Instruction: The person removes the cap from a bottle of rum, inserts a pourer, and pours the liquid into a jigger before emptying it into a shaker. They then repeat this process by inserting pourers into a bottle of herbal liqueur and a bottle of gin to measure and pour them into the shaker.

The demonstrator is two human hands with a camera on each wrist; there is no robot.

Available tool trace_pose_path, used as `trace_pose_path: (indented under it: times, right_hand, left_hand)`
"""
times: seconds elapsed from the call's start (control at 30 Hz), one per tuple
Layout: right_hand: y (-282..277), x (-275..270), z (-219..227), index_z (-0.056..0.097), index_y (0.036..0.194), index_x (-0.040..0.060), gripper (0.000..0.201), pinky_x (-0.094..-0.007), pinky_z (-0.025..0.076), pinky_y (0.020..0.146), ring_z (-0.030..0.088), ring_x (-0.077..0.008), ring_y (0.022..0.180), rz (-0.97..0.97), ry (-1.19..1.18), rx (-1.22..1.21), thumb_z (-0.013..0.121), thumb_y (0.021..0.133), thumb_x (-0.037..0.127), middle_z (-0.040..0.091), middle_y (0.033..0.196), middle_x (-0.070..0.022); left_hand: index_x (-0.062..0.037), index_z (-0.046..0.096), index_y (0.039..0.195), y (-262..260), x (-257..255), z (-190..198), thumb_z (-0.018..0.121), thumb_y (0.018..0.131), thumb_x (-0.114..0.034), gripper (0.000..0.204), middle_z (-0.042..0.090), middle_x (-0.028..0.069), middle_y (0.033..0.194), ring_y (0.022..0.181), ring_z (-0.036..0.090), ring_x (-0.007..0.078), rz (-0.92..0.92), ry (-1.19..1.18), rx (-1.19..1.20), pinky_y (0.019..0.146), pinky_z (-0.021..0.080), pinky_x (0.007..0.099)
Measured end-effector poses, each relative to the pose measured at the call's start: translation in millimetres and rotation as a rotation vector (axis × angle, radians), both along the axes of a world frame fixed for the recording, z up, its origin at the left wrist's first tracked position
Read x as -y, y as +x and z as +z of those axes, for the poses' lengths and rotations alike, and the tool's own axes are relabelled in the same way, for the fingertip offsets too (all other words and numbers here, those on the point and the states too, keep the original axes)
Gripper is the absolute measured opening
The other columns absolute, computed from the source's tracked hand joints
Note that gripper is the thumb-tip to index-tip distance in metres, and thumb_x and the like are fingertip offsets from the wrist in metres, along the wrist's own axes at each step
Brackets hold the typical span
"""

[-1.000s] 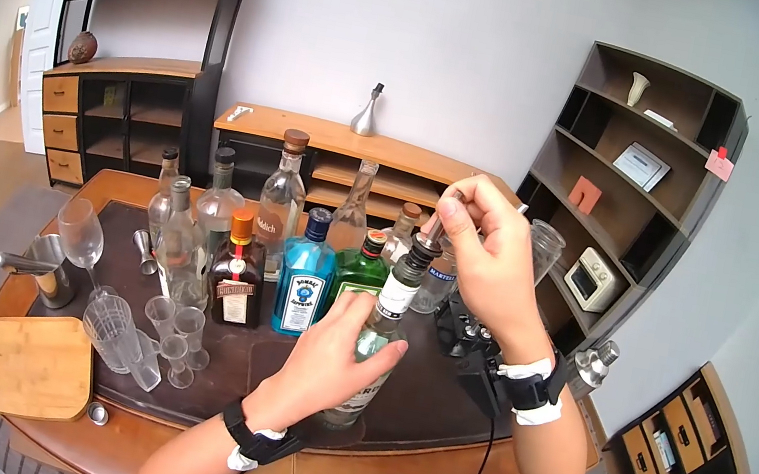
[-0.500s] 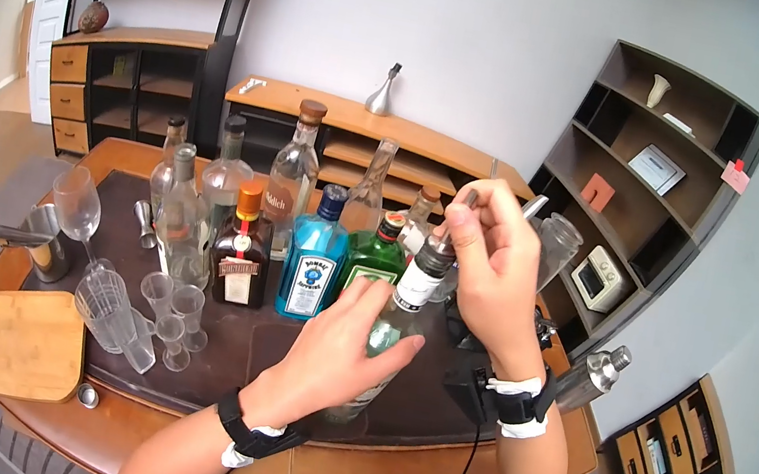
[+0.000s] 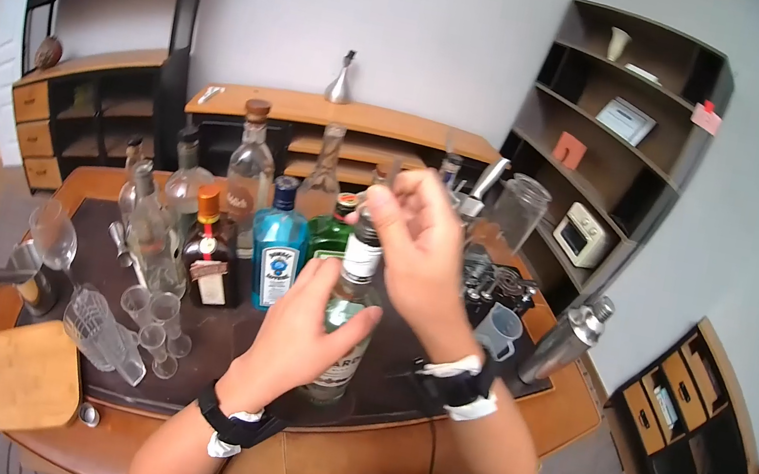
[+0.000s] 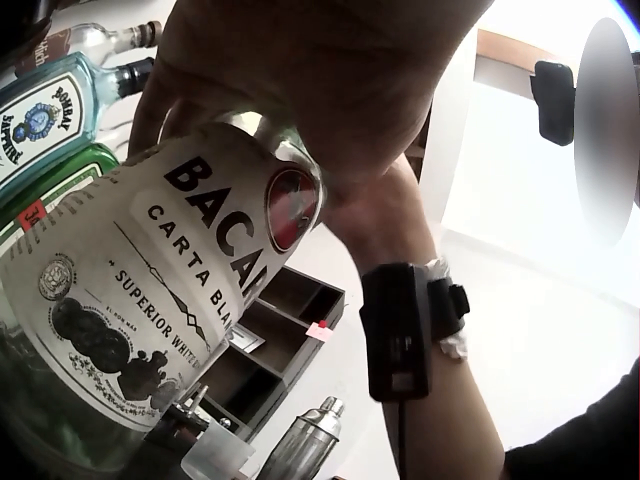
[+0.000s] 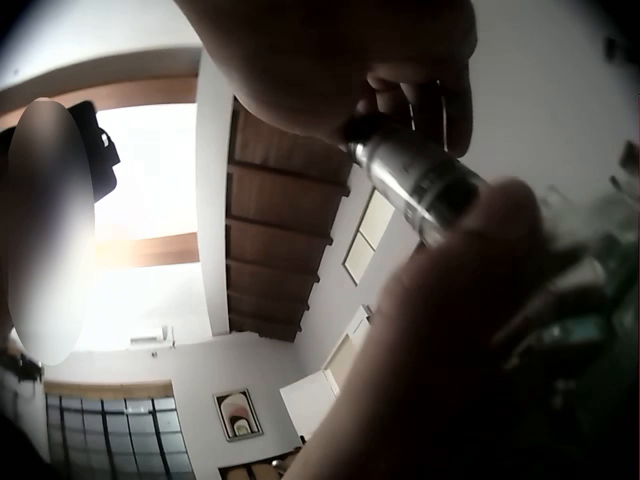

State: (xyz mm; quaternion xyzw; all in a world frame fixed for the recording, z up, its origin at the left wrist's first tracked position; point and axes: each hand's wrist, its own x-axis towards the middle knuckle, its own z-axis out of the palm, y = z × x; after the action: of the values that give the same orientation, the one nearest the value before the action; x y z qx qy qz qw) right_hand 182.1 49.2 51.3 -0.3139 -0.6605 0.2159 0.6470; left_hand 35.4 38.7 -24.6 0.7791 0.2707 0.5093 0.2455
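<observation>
A clear Bacardi bottle (image 3: 340, 357) stands upright near the table's front edge; its label (image 4: 150, 270) fills much of the left wrist view. My left hand (image 3: 290, 331) grips the bottle's upper body from the left. At the bottle's mouth, my right hand (image 3: 419, 254) pinches a metal pourer (image 3: 394, 179) between thumb and fingers. The right wrist view shows the bottle neck (image 5: 415, 180) close to the right hand's fingers, dark and blurred. Whether the pourer is seated in the neck cannot be told.
Behind stand a blue bottle (image 3: 279, 255), a brown bottle (image 3: 211, 258) and several others. Small glasses (image 3: 163, 331), a wine glass (image 3: 56, 231) and a wooden board (image 3: 25, 375) are on the left. A shaker (image 3: 567, 341) and a plastic jug (image 3: 498, 333) are on the right.
Both hands and the bottle have shifted left in the head view, which has itself turned. The bottle now looks more upright, with both hands keeping their hold.
</observation>
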Motion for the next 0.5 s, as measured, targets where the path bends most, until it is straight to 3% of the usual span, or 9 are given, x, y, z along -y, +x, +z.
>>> trace_pose_path:
  times: [0.07,0.13,0.2,0.23,0.33,0.37,0.4,0.5]
  right_hand:
    - [-0.1,6.2,-23.3,0.053,0.114,0.0006,0.024,-0.0253,0.050,0.074,0.058,-0.0064,0.088,0.126,-0.160,-0.185,0.068,0.104,0.017,0.064,0.096,-0.0015]
    - [-2.7,12.8,-55.7,0.055,0.129,-0.0010,0.038,-0.0320,0.052,0.091,0.063,-0.0120,0.104,0.116,-0.091,-0.039,0.071,0.101,0.019,0.068,0.106,-0.0056]
    - [-5.4,19.6,-68.1,0.061,0.125,-0.0015,0.033,-0.0333,0.052,0.092,0.064,-0.0128,0.103,0.125,-0.117,-0.023,0.072,0.100,0.017,0.071,0.109,-0.0080]
    - [-5.4,22.1,-67.1,0.062,0.123,-0.0018,0.032,-0.0334,0.053,0.092,0.065,-0.0130,0.103,0.102,-0.144,-0.036,0.072,0.100,0.017,0.071,0.108,-0.0087]
    - [-1.7,29.3,-63.5,0.065,0.121,-0.0023,0.029,-0.0339,0.053,0.092,0.066,-0.0138,0.101,-0.012,-0.154,-0.054,0.071,0.099,0.016,0.073,0.107,-0.0105]
    - [5.3,29.1,-60.4,0.065,0.121,-0.0023,0.029,-0.0343,0.053,0.091,0.066,-0.0144,0.100,-0.075,-0.106,-0.048,0.071,0.099,0.016,0.073,0.106,-0.0109]
    - [12.2,27.6,-58.4,0.065,0.121,-0.0024,0.029,-0.0347,0.053,0.091,0.066,-0.0150,0.099,-0.133,-0.062,-0.043,0.071,0.100,0.016,0.073,0.105,-0.0114]
    - [43.3,18.2,-57.1,0.066,0.114,-0.0016,0.025,-0.0357,0.053,0.085,0.067,-0.0170,0.092,-0.253,-0.106,-0.095,0.072,0.099,0.017,0.074,0.099,-0.0112]
  left_hand:
    - [0.0010,0.053,0.124,-1.3,2.4,2.3,0.076,0.092,-0.027,0.048,0.061,0.0213,0.116,0.105,0.065,0.0406,0.003,-0.030,-0.058,0.087,0.053,0.0464]
    - [0.0010,0.041,0.137,-4.2,3.9,0.6,0.080,0.088,-0.027,0.069,0.061,0.0244,0.127,0.111,0.066,0.0405,-0.027,-0.164,-0.026,0.092,0.053,0.0474]
    - [0.0009,0.034,0.143,-10.2,4.3,1.1,0.082,0.086,-0.029,0.080,0.060,0.0250,0.133,0.114,0.067,0.0404,0.008,-0.213,-0.077,0.093,0.053,0.0478]
    - [-0.0015,0.027,0.151,-11.6,4.7,4.9,0.086,0.082,-0.032,0.096,0.060,0.0216,0.133,0.111,0.068,0.0386,0.007,-0.172,-0.079,0.091,0.055,0.0458]
    - [-0.0040,0.028,0.155,-28.5,17.8,29.6,0.087,0.081,-0.032,0.100,0.059,0.0201,0.133,0.108,0.068,0.0343,-0.041,-0.193,-0.248,0.089,0.056,0.0411]
    - [-0.0055,0.032,0.156,-32.1,15.8,31.0,0.088,0.081,-0.028,0.096,0.061,0.0171,0.128,0.104,0.068,0.0295,-0.035,-0.129,-0.262,0.087,0.056,0.0370]
    - [-0.0028,0.053,0.141,-33.3,13.3,30.6,0.083,0.086,-0.017,0.064,0.067,0.0126,0.117,0.099,0.069,0.0234,-0.030,0.012,-0.136,0.084,0.056,0.0347]
    - [-0.0004,0.065,0.102,-39.3,20.9,44.2,0.071,0.093,-0.001,0.011,0.068,0.0004,0.090,0.085,0.063,0.0072,0.079,-0.035,0.119,0.080,0.051,0.0242]
